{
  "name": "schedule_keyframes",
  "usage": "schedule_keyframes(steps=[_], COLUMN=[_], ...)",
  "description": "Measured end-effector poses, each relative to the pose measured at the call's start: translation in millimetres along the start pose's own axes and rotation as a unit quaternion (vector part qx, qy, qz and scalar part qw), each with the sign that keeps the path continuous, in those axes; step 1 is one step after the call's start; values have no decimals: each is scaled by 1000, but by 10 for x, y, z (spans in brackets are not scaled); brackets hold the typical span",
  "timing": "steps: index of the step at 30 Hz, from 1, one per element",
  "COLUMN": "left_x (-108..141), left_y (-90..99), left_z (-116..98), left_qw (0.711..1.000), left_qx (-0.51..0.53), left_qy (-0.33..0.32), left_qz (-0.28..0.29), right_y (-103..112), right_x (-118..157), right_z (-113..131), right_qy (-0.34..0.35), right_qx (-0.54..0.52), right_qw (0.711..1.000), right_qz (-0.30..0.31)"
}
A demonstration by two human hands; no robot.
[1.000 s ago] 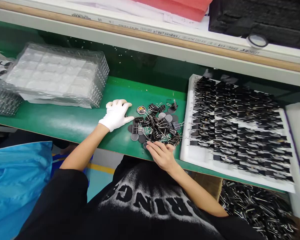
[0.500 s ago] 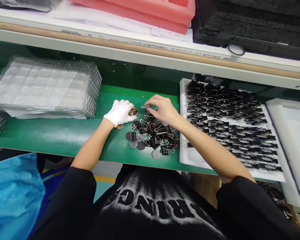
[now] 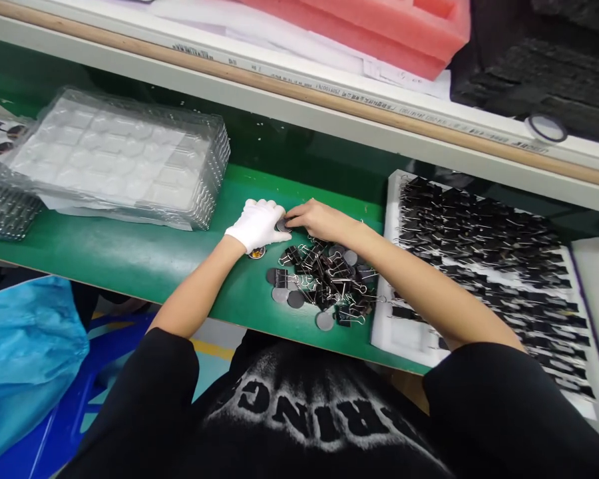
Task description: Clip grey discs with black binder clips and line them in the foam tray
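My left hand [image 3: 259, 225], in a white glove, holds a round piece between thumb and fingers. A grey disc [image 3: 283, 225] lies over that piece, and the bare fingertips of my right hand [image 3: 313, 219] press on it. Under the gloved wrist, a round piece with a yellow and dark pattern [image 3: 257, 253] rests on the green table [image 3: 144, 256]. Just in front of my right hand lies a pile of black binder clips [image 3: 324, 276]. Several grey discs [image 3: 324, 320] are scattered around and among the clips.
Stacked clear plastic trays [image 3: 124, 159] stand at the left. On the right, a white foam tray [image 3: 394, 332] bears rows of black clips. Behind runs a shelf edge [image 3: 299, 100] with pink foam [image 3: 369, 33] and a round ring [image 3: 546, 128] on it.
My right hand has moved left to my gloved hand, and the grey disc it held now covers the patterned piece there. The whole view has shifted and tilted slightly.
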State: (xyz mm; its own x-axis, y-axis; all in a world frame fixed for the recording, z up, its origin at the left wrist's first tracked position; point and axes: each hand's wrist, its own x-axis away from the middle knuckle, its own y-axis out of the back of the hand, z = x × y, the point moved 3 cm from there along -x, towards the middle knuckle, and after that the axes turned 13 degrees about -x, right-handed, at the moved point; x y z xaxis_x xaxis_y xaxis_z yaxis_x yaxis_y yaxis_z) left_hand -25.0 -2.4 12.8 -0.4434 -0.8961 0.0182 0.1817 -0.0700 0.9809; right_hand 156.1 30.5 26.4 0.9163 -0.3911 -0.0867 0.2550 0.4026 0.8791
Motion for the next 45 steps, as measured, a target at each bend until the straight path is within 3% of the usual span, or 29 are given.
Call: schedule_keyframes(steps=[2, 5, 10, 13, 16, 19, 22, 24, 27, 30, 32, 34, 38, 40, 42, 45], left_x=[14, 32, 43, 25, -1, 5, 14, 4, -29, -56, -64, -69, -77, -78, -77, -73], left_y=[4, 19, 43, 40, 53, 79, 88, 72, 55, 83, 99, 102, 79, 70, 67, 65], left_z=[5, 9, 12, -44, -91, -72, -2, 41, 74, 77, 81, 91, 95, 89, 83, 82], left_qw=[1000, 1000, 999, 998, 1000, 996, 997, 999, 999, 996, 993, 990, 989, 990, 989, 989], left_qx=[3, 9, 3, 1, -16, -22, -11, 3, 15, -4, -17, -22, -22, -20, -19, -16], left_qy=[-3, -15, -33, -58, 2, 85, 80, 47, 42, 86, 118, 139, 141, 140, 142, 146], left_qz=[-13, -17, -42, -36, -13, 2, -9, 0, 23, 23, 27, 30, 28, 27, 26, 25], right_y=[69, 145, 276, 356, 355, 321, 311, 318, 288, 180, 108, 76, 186, 303, 376, 285], right_x=[-6, -13, 92, 282, 468, 569, 600, 591, 504, 334, 204, 92, -29, -107, -246, -512], right_z=[-3, 12, 57, 43, 34, 23, 13, -23, -155, -298, -349, -358, -317, -291, -265, -283], right_qy=[-49, -186, -345, -334, -269, -215, -155, -142, -205, -310, -362, -397, -460, -453, -408, -373], right_qx=[-31, -59, -12, -17, -68, -87, -162, -259, -371, -355, -318, -286, -194, -140, -90, -54], right_qw=[998, 977, 939, 939, 953, 969, 975, 953, 885, 825, 805, 811, 848, 858, 869, 878], right_qz=[-40, -83, -3, 75, 119, 83, 3, -63, -193, -314, -346, -320, -180, -196, -264, -296])
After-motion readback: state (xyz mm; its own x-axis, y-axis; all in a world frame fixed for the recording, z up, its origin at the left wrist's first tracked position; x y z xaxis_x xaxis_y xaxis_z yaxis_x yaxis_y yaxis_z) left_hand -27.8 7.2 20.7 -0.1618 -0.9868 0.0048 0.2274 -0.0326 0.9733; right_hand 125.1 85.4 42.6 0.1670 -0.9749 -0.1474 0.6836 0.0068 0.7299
